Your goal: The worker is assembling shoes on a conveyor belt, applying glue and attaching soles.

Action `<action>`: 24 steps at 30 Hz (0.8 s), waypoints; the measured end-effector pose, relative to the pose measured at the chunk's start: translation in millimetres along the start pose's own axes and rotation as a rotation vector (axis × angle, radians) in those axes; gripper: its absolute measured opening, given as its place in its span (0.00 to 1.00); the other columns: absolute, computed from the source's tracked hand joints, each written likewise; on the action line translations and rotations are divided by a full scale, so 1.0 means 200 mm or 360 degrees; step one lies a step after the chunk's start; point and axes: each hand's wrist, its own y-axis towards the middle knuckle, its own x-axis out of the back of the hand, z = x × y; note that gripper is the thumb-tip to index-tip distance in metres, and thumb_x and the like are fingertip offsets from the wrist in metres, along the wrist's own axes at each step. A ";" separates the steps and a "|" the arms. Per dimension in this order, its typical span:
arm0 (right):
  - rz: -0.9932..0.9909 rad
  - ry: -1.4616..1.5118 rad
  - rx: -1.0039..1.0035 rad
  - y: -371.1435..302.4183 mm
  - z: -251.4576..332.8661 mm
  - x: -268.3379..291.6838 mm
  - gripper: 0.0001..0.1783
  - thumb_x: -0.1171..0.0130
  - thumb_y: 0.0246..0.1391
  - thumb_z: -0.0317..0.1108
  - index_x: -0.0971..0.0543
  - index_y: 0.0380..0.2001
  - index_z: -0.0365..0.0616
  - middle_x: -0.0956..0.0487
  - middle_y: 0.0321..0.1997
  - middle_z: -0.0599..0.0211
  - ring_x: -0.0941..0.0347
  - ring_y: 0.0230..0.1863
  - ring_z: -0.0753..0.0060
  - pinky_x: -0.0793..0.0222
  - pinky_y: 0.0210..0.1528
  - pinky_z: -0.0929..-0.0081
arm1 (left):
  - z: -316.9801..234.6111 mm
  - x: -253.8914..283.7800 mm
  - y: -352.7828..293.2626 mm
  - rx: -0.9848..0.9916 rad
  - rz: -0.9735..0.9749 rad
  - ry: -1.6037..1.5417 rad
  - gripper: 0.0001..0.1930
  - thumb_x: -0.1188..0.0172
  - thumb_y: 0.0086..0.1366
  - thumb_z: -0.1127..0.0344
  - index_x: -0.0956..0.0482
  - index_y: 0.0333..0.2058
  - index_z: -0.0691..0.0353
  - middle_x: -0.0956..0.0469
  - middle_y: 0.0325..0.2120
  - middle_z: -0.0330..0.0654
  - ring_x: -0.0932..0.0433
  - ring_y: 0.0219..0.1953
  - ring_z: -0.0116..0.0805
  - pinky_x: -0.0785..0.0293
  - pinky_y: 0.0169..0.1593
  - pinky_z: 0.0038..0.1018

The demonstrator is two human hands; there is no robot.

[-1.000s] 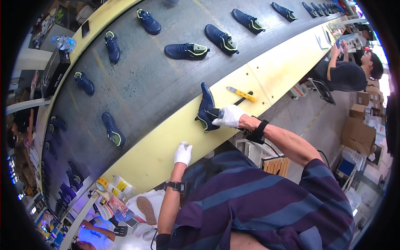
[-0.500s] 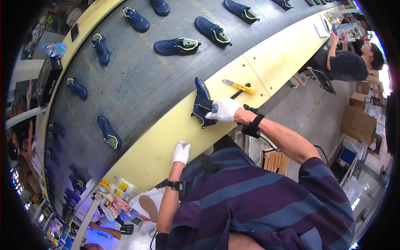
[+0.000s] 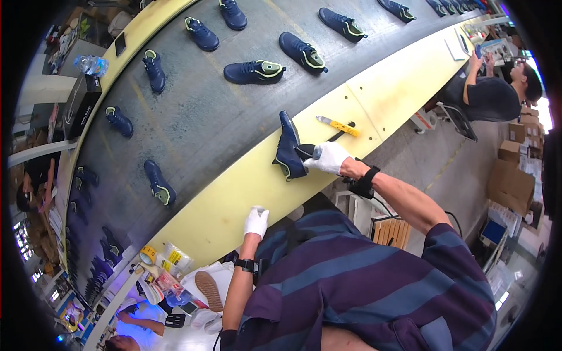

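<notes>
My right hand (image 3: 328,158), in a white glove, is closed round a dark tool (image 3: 305,151) with a grey rounded end. The tool's black part meets the side of a navy shoe (image 3: 288,149), which lies on its side on the pale yellow ledge (image 3: 234,202). Fingers and palm hide the rest of the tool, so its kind is unclear. My left hand (image 3: 256,222), also white-gloved, rests as a loose fist at the ledge's near edge, apart from the shoe; nothing shows in it. Beyond the right hand lies a yellow utility knife (image 3: 338,125) across a black-handled tool (image 3: 341,134).
Several navy shoes (image 3: 254,72) stand on the dark conveyor belt (image 3: 205,123) beyond the ledge. At lower left are a tape roll (image 3: 147,254), plastic bags and a brown shoe sole (image 3: 209,291). A co-worker (image 3: 483,96) sits at far right; cardboard boxes (image 3: 511,178) are stacked behind.
The right hand has drawn slightly away from the shoe, and more of the tool's black part shows. The whole view has shifted a little. The left fist stays at the ledge's edge.
</notes>
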 end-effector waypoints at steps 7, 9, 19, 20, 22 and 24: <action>-0.0148 -0.0056 0.0205 0.02 0.20 0.00 0.26 0.33 0.55 0.57 0.15 0.32 0.41 0.16 0.28 0.49 0.16 0.34 0.48 0.22 0.40 0.59 | -0.02 -0.02 -0.01 -0.0020 -0.0011 -0.0124 0.19 0.37 0.70 0.56 0.22 0.51 0.64 0.15 0.40 0.54 0.15 0.42 0.49 0.20 0.50 0.40; -0.0115 -0.0033 0.0130 0.07 0.24 0.01 0.26 0.33 0.55 0.58 0.14 0.32 0.42 0.15 0.29 0.50 0.16 0.33 0.49 0.21 0.40 0.59 | -0.03 0.00 -0.01 -0.0044 -0.0014 -0.0136 0.19 0.37 0.70 0.56 0.22 0.52 0.65 0.15 0.40 0.54 0.14 0.39 0.47 0.19 0.46 0.39; -0.0162 -0.0155 0.0161 0.08 0.23 -0.03 0.24 0.32 0.56 0.56 0.14 0.30 0.42 0.16 0.28 0.52 0.17 0.32 0.45 0.22 0.38 0.58 | 0.03 0.04 0.04 0.0076 0.0131 -0.0358 0.19 0.40 0.73 0.60 0.25 0.54 0.68 0.18 0.34 0.48 0.21 0.21 0.35 0.22 0.26 0.33; -0.0189 -0.0134 0.0177 0.08 0.23 -0.03 0.24 0.32 0.56 0.55 0.14 0.30 0.42 0.16 0.28 0.52 0.17 0.32 0.45 0.22 0.38 0.58 | 0.03 0.05 0.05 0.0035 0.0086 -0.0365 0.19 0.40 0.73 0.60 0.25 0.54 0.68 0.18 0.33 0.48 0.21 0.21 0.35 0.22 0.27 0.33; -0.0150 -0.0140 0.0154 0.07 0.21 -0.03 0.24 0.32 0.56 0.55 0.14 0.30 0.41 0.16 0.28 0.51 0.17 0.33 0.45 0.22 0.38 0.57 | 0.02 0.05 0.04 0.0032 0.0061 -0.0361 0.19 0.40 0.73 0.60 0.25 0.54 0.68 0.18 0.33 0.48 0.21 0.21 0.35 0.22 0.27 0.32; -0.0127 -0.0138 0.0133 0.07 0.21 -0.01 0.24 0.33 0.57 0.55 0.14 0.31 0.41 0.16 0.29 0.50 0.17 0.33 0.45 0.22 0.38 0.57 | 0.00 0.07 0.03 0.0017 0.0032 -0.0346 0.19 0.40 0.73 0.60 0.25 0.54 0.68 0.18 0.33 0.49 0.20 0.21 0.35 0.21 0.28 0.32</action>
